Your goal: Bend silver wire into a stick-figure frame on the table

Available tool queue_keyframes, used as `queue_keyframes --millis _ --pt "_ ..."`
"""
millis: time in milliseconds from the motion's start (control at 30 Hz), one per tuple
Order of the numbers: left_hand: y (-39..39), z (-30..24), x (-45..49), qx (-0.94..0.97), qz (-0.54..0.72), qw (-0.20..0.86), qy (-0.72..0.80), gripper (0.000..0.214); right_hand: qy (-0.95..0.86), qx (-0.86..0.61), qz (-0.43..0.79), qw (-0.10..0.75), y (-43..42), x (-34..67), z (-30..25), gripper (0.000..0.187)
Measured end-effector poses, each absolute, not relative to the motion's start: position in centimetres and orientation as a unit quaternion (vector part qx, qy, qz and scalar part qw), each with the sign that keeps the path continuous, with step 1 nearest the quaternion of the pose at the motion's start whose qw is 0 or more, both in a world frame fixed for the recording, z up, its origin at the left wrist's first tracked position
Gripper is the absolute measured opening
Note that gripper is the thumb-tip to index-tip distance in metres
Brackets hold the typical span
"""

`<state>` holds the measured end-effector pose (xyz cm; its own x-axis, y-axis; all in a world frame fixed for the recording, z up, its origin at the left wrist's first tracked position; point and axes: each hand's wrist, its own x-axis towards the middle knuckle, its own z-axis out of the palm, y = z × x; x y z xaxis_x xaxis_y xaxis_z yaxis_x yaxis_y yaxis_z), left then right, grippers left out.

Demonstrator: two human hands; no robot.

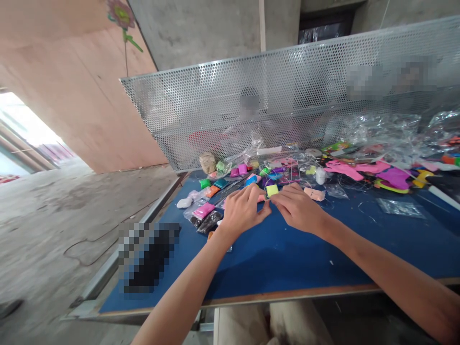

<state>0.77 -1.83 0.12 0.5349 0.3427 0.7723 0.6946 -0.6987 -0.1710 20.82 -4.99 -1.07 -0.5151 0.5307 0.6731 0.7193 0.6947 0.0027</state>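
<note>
Both my hands meet over the blue table (pixel 287 258). My left hand (pixel 241 211) and my right hand (pixel 298 208) have their fingers closed in a pinch on a small clear packet holding a yellow-green block of clay (pixel 272 190). The block sits between the fingertips of both hands, just above the table. Several small packets of coloured clay lie right behind and to the left: pink (pixel 203 210), black (pixel 209 221), orange (pixel 212 191), teal (pixel 221 183), green (pixel 204 183).
A perforated metal screen (pixel 287 96) stands along the table's far edge. Pink and purple foam shapes (pixel 345 169) and crumpled clear plastic (pixel 388 134) crowd the back right. A peach clay piece (pixel 314 193) lies near my right hand. A dark object (pixel 151 258) rests at the front left corner.
</note>
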Motion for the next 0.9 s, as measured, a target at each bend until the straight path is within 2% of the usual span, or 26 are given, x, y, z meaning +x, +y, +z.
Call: queue_keyframes --millis 200,400,500,900 --pt "-2.2 0.2 1.1 -0.828 -0.387 0.236 -0.330 0.013 -0.853 -0.376 -0.146 0.330 -5.2 20.5 -1.2 0.022" --pt "-1.2 1.0 -0.1 -0.847 -0.369 0.258 -0.282 0.014 -0.814 -0.414 -0.070 0.401 -4.6 20.4 -1.6 0.022" --pt "-0.6 1.2 -0.5 -0.847 -0.359 0.278 -0.278 0.012 -0.807 -0.427 -0.051 0.406 -4.3 20.4 -1.7 0.025" --pt "-0.5 0.9 -0.2 -0.846 -0.376 0.268 -0.268 0.019 -0.818 -0.417 -0.139 0.372 -3.8 20.4 -1.7 0.043"
